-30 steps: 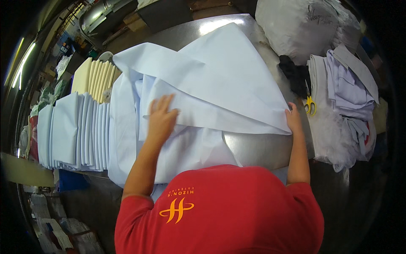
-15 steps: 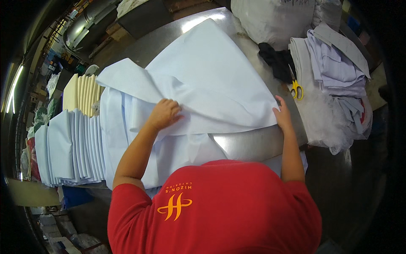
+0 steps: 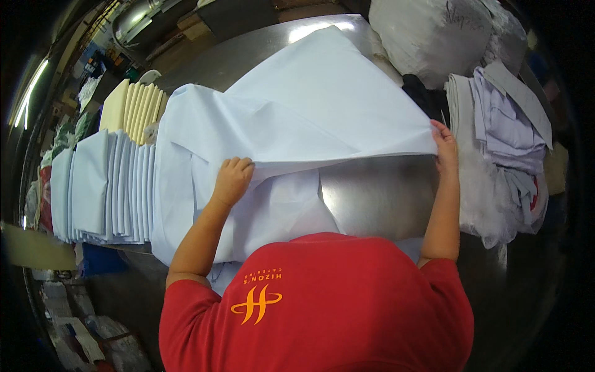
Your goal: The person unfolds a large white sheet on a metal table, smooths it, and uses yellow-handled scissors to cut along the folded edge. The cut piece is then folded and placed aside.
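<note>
A large white cloth [image 3: 310, 93] lies partly spread over a shiny metal table [image 3: 384, 198], one corner pointing to the far side. My left hand [image 3: 233, 181] is closed on its near edge, at about the middle of the table. At the cloth's right corner my right hand [image 3: 444, 146] pinches the same edge, thumb and fingers together. Between both hands that edge is drawn nearly straight, lifted a little. More white fabric hangs in loose folds under and left of my left hand, down toward my body.
Folded white cloths [image 3: 111, 186] stand in a row at the left, with folded cream cloths [image 3: 133, 111] behind them. Bulky white plastic bags [image 3: 427, 37] sit at the far right. Nearer, folded grey and lilac fabrics [image 3: 505, 121] rest by a black cloth [image 3: 424, 96] and crumpled clear plastic [image 3: 489, 211].
My left hand has closed on the near edge. My right hand has moved right with the corner, pulling the edge straighter. The cloth now covers the yellow scissors.
</note>
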Demonstrator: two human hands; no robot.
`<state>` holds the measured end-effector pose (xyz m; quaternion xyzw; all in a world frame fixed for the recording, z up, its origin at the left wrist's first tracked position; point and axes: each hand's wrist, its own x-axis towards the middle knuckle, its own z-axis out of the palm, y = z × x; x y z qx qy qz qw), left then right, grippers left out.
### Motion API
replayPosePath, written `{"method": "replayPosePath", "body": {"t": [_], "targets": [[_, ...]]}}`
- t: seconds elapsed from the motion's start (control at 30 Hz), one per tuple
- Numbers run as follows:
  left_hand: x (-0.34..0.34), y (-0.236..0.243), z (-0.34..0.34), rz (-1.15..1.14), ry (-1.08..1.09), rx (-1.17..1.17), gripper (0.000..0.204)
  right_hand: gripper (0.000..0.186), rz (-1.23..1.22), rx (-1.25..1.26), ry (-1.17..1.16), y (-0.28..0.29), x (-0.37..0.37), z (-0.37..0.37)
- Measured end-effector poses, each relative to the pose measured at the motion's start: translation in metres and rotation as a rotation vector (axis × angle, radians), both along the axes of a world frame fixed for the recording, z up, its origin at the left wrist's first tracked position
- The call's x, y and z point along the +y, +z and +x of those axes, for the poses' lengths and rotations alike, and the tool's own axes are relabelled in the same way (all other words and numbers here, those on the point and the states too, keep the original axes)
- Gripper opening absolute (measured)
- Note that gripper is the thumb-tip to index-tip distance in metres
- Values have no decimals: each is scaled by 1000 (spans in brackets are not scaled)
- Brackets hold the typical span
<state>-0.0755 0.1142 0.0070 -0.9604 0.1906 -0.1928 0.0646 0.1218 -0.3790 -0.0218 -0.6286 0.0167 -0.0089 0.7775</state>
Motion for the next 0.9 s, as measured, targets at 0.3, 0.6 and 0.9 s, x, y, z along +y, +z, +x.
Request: {"method": "replayPosePath", "body": {"t": [0.3,0.6,0.9], "targets": [[-10,57,12,-304,73,-438,15,27,163,-326,-245,119,-39,37],[-2,72,5,-280,71,-344,10,26,168,-432,-281,179,-64,63],[26,181,-36,-897,38,-250,17,23,121,-507,-374,212,-55,109]]}}
